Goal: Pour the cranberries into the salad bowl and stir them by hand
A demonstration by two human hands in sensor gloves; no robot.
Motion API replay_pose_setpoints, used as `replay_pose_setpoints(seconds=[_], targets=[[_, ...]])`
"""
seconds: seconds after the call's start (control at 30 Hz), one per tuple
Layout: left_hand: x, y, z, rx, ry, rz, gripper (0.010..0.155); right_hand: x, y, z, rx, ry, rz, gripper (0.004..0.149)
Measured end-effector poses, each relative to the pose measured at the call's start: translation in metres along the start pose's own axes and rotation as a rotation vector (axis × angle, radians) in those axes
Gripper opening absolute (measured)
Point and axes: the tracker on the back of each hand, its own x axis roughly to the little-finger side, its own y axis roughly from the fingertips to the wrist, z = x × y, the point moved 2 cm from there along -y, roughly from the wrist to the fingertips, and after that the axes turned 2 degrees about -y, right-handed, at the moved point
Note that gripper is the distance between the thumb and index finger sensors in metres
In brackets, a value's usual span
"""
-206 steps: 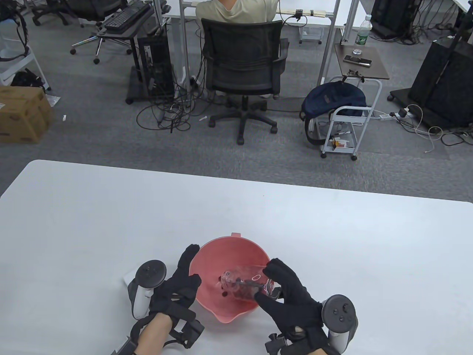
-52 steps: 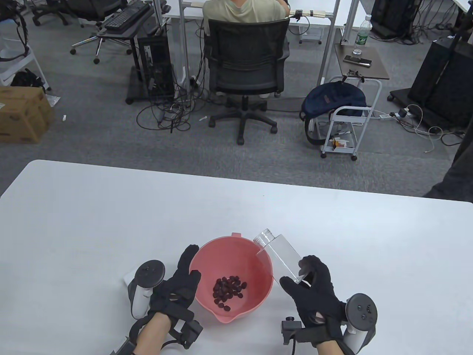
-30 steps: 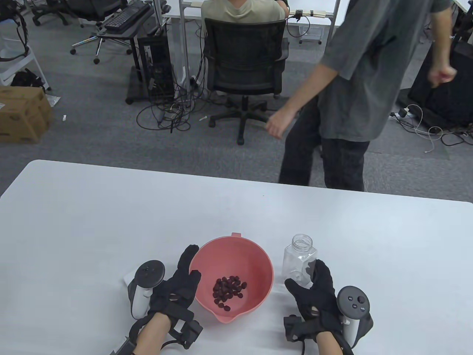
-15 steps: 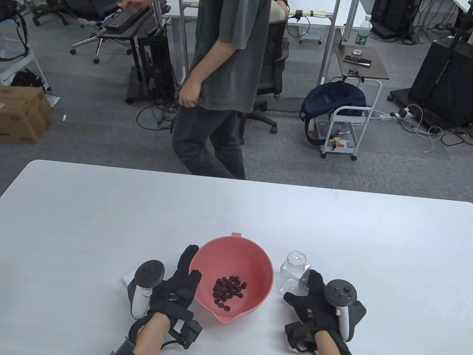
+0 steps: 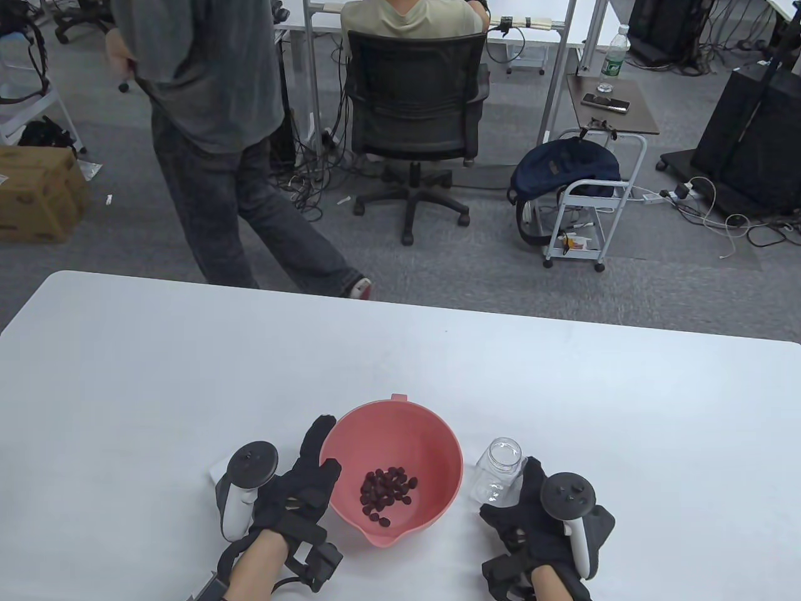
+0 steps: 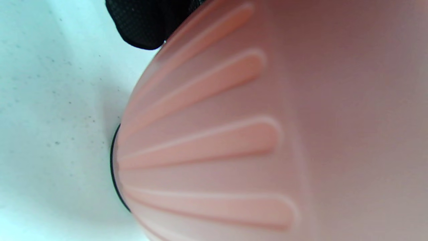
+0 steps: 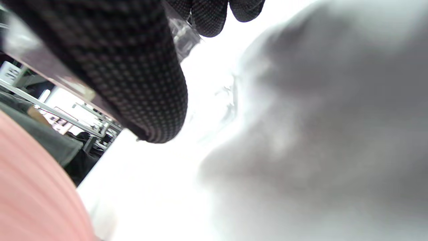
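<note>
Cranberries [image 5: 388, 491] in pink bowl [image 5: 400, 413], left hand [image 5: 300, 494] fingers gripping its rim, right hand [image 5: 538, 519] fingers around upright jar [image 5: 497, 469].

bowl [image 5: 350, 432] pink, ribbed | cranberries [image 5: 387, 488] dark red | gloves [image 5: 300, 494] black

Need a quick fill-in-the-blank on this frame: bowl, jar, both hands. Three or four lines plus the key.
1. The cranberries lie inside the pink ____.
2. The clear jar stands upright on the table and is ____ inside.
3. The ____ hand holds the salad bowl's rim.
4. The right hand holds the ____.

Key: bowl; empty; left; jar
</note>
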Motion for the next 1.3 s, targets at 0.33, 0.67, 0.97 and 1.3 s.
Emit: replay_pose_setpoints(seconds=[0.33,0.67,0.97,1.3], targets=[[-0.001,-0.001,0.000,-0.002,-0.004,-0.002,0.065,-0.025,0.025,-0.024,0.074,-0.013,-0.112,0.106],[-0.001,-0.001,0.000,-0.006,-0.013,0.001,0.066,-0.078,0.061,-0.054,0.214,0.077,-0.299,0.100],[-0.001,-0.001,0.000,0.000,-0.010,-0.001,0.065,-0.158,0.085,-0.035,0.093,0.243,-0.497,0.070],[-0.001,-0.001,-0.001,0.006,-0.006,-0.002,0.066,-0.205,0.079,0.039,-0.192,0.483,-0.592,0.061]])
